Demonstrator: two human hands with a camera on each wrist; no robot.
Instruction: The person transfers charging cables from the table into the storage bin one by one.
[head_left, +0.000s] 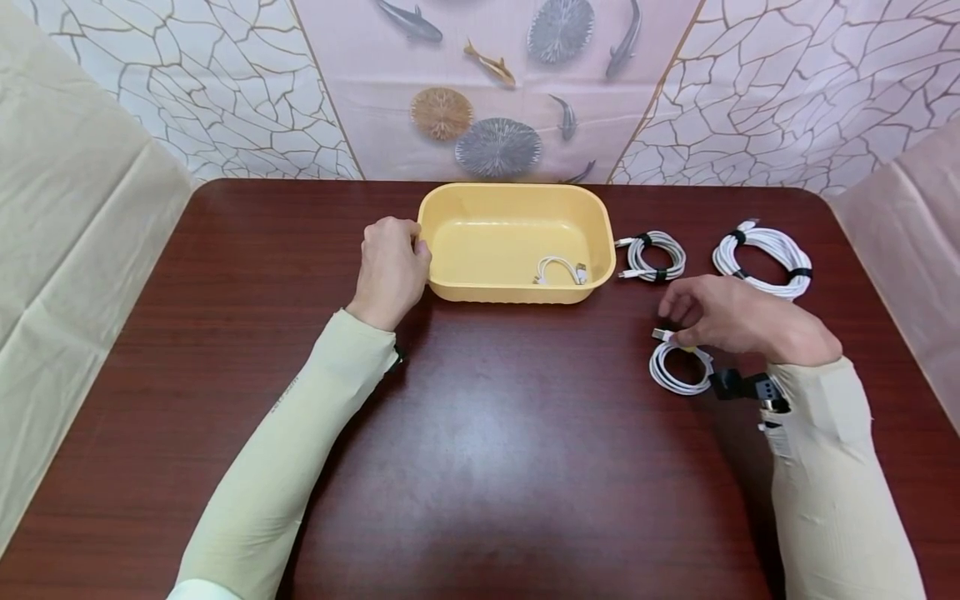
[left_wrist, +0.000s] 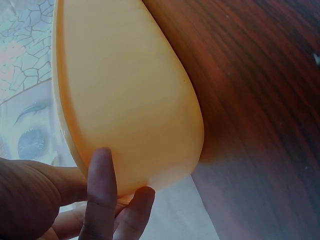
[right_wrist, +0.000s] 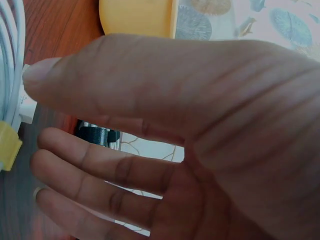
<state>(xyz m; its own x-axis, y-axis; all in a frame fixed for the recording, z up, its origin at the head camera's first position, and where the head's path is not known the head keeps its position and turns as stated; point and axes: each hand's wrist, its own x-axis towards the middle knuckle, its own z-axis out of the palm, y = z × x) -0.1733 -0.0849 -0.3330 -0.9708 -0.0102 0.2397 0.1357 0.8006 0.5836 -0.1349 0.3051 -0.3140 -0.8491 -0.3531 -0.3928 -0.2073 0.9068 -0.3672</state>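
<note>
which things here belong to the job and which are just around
Likely the job:
yellow tub, gripped by the left hand
short white cable inside it
yellow-tied coil, by the right hand
smaller black-tied coil, larger black-tied coil

Just around:
table
patterned backdrop

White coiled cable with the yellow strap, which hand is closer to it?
Right. The right hand is at the cable; the left hand is farther, gripping the yellow plastic tub by its left end.
</note>
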